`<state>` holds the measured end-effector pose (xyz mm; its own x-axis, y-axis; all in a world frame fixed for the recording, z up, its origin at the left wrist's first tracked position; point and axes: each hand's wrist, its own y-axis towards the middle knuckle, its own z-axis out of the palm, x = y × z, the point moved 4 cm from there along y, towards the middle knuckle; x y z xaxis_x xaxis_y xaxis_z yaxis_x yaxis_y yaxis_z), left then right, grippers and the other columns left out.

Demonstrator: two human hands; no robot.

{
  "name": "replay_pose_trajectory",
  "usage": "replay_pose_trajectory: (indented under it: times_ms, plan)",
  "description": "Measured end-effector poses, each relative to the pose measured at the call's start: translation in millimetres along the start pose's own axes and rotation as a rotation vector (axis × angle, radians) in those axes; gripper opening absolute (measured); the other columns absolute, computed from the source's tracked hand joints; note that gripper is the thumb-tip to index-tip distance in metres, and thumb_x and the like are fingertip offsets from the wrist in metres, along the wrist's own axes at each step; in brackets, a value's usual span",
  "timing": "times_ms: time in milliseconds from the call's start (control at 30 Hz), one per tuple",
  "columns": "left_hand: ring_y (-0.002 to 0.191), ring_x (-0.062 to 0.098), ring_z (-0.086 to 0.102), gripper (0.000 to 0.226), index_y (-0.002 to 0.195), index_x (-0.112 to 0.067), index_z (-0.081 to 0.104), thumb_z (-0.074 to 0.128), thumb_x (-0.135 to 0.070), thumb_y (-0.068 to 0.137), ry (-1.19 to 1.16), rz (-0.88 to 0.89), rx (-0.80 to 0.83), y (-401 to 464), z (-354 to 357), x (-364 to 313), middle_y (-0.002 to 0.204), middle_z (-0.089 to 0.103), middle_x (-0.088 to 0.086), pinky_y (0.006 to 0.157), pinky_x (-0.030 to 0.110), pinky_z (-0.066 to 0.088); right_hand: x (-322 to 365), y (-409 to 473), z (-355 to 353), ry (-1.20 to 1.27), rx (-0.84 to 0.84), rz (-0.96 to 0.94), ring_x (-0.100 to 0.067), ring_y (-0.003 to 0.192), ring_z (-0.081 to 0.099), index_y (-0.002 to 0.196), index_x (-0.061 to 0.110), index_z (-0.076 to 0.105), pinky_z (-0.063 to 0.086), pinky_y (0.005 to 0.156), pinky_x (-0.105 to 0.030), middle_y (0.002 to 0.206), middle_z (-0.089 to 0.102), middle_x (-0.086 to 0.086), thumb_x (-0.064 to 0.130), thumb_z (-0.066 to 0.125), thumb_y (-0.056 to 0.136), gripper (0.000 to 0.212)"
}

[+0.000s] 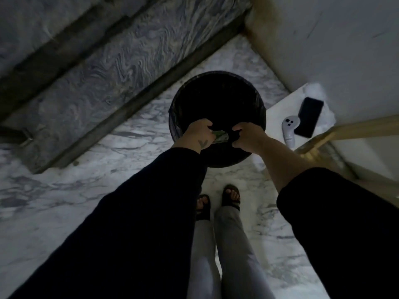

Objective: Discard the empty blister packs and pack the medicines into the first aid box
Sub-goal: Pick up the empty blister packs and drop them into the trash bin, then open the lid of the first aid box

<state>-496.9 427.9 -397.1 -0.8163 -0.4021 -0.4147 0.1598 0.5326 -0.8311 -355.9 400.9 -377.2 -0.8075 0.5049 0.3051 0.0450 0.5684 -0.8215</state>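
Note:
A round black bin with a dark liner stands on the marble floor right in front of me. Over its near rim my left hand is closed on a greenish, silvery blister pack, only part of which shows between my hands. My right hand hovers beside it over the bin with fingers curled; whether it touches the pack is hidden. The first aid box and the medicines are out of view.
To the right, a white surface holds a black phone and a light grey controller. A wooden rail runs beside it. Dark marble steps rise at the left. My sandalled feet stand just behind the bin.

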Motion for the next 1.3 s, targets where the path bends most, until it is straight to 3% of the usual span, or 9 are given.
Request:
replay_pose_trajectory:
  times_ms: [67, 167, 300, 500, 600, 767, 1000, 1133, 1300]
  plan:
    - [0.132, 0.025, 0.047, 0.050, 0.145, -0.014, 0.040, 0.055, -0.016, 0.098, 0.050, 0.021, -0.009, -35, -19, -21, 0.148, 0.044, 0.006, 0.095, 0.023, 0.041, 11, -36, -23, -0.023, 0.023, -0.003, -0.029, 0.128, 0.047, 0.142, 0.014, 0.040, 0.044, 0.100, -0.034, 0.144, 0.043, -0.012, 0.015, 0.065, 0.088, 0.060]
    - [0.134, 0.028, 0.046, 0.049, 0.143, -0.007, 0.042, 0.057, -0.016, 0.097, 0.190, 0.088, -0.010, -90, -41, -57, 0.147, 0.046, 0.011, 0.105, 0.030, 0.039, 26, -96, -57, -0.062, -0.012, -0.032, -0.029, 0.127, 0.048, 0.143, 0.016, 0.037, 0.043, 0.097, -0.031, 0.145, 0.040, -0.011, 0.021, 0.063, 0.089, 0.060]
    - [0.139, 0.031, 0.040, 0.057, 0.148, -0.006, 0.036, 0.056, -0.023, 0.098, 0.449, 0.173, 0.022, -170, -62, -114, 0.152, 0.040, 0.013, 0.114, 0.037, 0.034, 31, -180, -108, -0.084, -0.173, -0.069, -0.028, 0.130, 0.047, 0.141, 0.016, 0.040, 0.041, 0.103, -0.033, 0.144, 0.045, -0.012, 0.027, 0.066, 0.086, 0.061]
    - [0.130, 0.034, 0.049, 0.050, 0.142, 0.000, 0.044, 0.057, -0.016, 0.097, 0.596, 0.369, -0.077, -253, -59, -214, 0.146, 0.047, 0.018, 0.105, 0.037, 0.042, 9, -289, -170, -0.092, -0.367, -0.028, -0.029, 0.135, 0.042, 0.142, 0.012, 0.041, 0.036, 0.107, -0.032, 0.147, 0.042, -0.012, 0.026, 0.064, 0.089, 0.059]
    - [0.118, 0.031, 0.056, 0.039, 0.135, -0.001, 0.053, 0.056, -0.012, 0.097, 0.708, 0.497, -0.091, -278, -37, -266, 0.139, 0.054, 0.016, 0.088, 0.032, 0.041, -22, -332, -197, -0.039, -0.466, 0.012, -0.027, 0.136, 0.041, 0.141, 0.013, 0.041, 0.034, 0.108, -0.031, 0.148, 0.042, -0.010, 0.024, 0.064, 0.089, 0.058]
    - [0.130, 0.031, 0.049, 0.044, 0.141, -0.005, 0.047, 0.053, -0.016, 0.099, 0.838, 0.690, -0.085, -326, 23, -353, 0.145, 0.049, 0.012, 0.110, 0.039, 0.040, -103, -399, -232, 0.044, -0.621, 0.147, -0.027, 0.134, 0.044, 0.142, 0.012, 0.041, 0.035, 0.108, -0.031, 0.147, 0.044, -0.009, 0.025, 0.065, 0.088, 0.060]
    - [0.131, 0.028, 0.049, 0.057, 0.144, -0.019, 0.042, 0.064, -0.025, 0.092, 0.897, 0.962, -0.049, -355, 134, -452, 0.147, 0.046, 0.007, 0.108, 0.038, 0.042, -235, -464, -262, 0.161, -0.820, 0.350, -0.028, 0.131, 0.043, 0.140, 0.023, 0.043, 0.044, 0.104, -0.037, 0.142, 0.048, -0.006, 0.025, 0.068, 0.082, 0.063]
    - [0.136, 0.026, 0.041, 0.063, 0.146, -0.022, 0.039, 0.065, -0.023, 0.089, 0.935, 1.119, -0.063, -354, 194, -477, 0.152, 0.035, 0.003, 0.107, 0.036, 0.039, -296, -469, -254, 0.118, -0.870, 0.459, -0.030, 0.133, 0.037, 0.143, 0.026, 0.037, 0.039, 0.108, -0.042, 0.144, 0.041, -0.007, 0.033, 0.068, 0.080, 0.070]
    - [0.147, 0.022, 0.024, 0.071, 0.151, -0.022, 0.030, 0.065, -0.018, 0.089, 1.005, 1.217, -0.130, -330, 242, -481, 0.160, 0.022, 0.000, 0.116, 0.036, 0.030, -335, -445, -234, 0.038, -0.942, 0.396, -0.028, 0.144, 0.021, 0.147, 0.021, 0.027, 0.027, 0.117, -0.044, 0.155, 0.026, -0.009, 0.039, 0.066, 0.082, 0.078]
